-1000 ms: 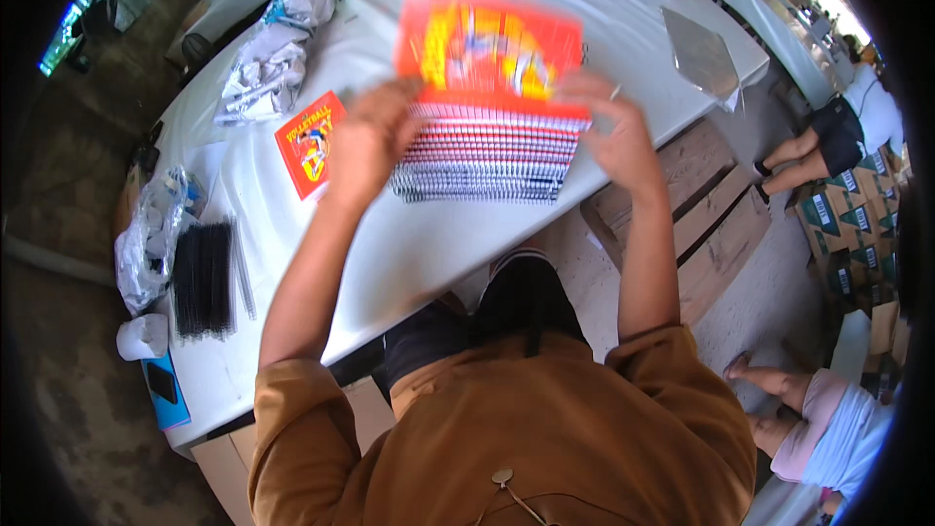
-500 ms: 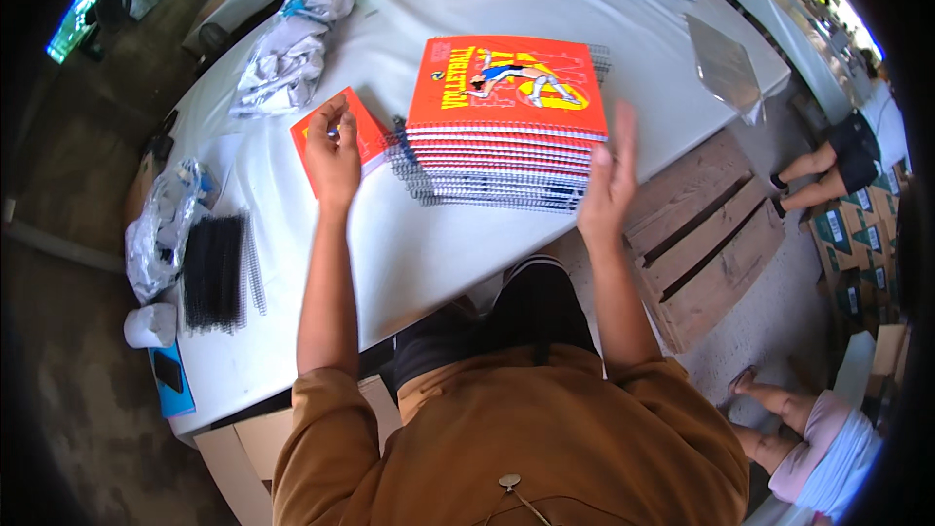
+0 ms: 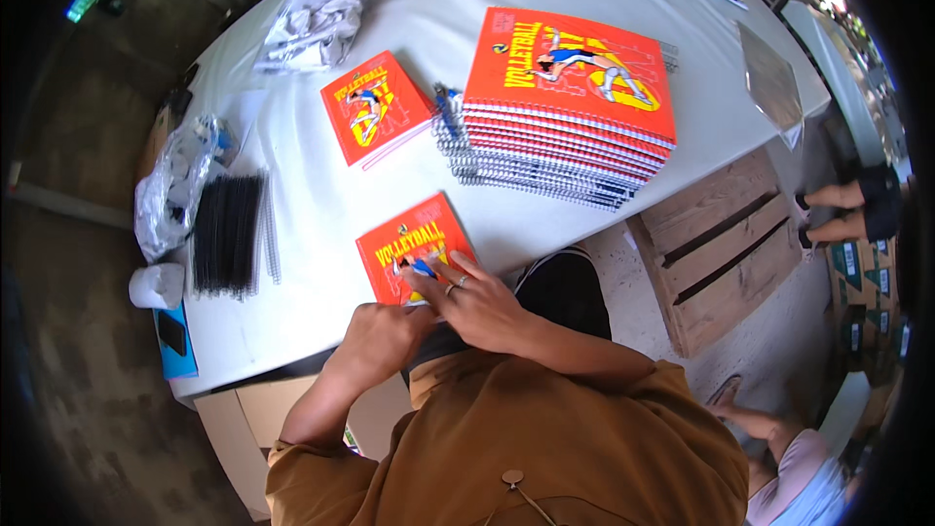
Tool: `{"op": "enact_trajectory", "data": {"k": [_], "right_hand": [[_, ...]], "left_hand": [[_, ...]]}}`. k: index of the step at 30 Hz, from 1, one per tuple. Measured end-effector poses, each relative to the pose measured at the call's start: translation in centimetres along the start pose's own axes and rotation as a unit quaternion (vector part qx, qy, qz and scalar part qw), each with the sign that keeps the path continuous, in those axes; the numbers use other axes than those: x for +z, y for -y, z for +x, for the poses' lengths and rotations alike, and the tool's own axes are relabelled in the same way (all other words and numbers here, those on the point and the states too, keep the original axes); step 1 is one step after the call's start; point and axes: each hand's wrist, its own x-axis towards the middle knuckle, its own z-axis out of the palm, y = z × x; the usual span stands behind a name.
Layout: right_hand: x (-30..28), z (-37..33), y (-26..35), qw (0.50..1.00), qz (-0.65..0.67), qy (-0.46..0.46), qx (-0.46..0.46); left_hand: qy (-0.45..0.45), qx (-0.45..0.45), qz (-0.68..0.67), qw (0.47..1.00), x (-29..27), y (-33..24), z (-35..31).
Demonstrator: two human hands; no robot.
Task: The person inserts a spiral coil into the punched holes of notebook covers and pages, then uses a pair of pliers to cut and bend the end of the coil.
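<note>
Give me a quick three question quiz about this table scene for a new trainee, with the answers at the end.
1. True or false: both hands are on the small orange notebook at the near table edge.
2. Which lies farther left on the white table: A, the tall stack of orange notebooks, or B, the bundle of black spiral wires?
3. Fill in: the second single orange notebook lies beside a crumpled ____ bag.

Key
1. True: the right hand rests fingers on its cover and the left hand is at its near edge.
2. B.
3. Plastic.
</note>
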Motion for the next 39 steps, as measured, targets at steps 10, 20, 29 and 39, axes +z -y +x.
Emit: {"op": "enact_trajectory", "data": {"k": [10, 20, 29, 39], "right_hand": [[2.3, -1.2, -8.0, 0.854, 0.443, -0.119, 0.244], [-2.4, 1.3, -7.7, 0.863, 0.460, -0.065, 0.200], [-2.0, 0.5, -8.0, 0.876, 0.457, -0.033, 0.149], [-3.4, -0.8, -9.6, 0.907, 0.392, -0.088, 0.125]], "left_hand": [[-0.374, -0.160, -0.590, 0.697, 7.7, 6.9, 4.0], [-0.401, -0.141, -0.651, 0.629, 9.1, 5.2, 5.2], [-0.315, -0.192, -0.296, 0.881, 7.9, 14.5, 3.4], [-0.379, -0.489, 0.042, 0.784, 4.6, 24.9, 1.1]]}}
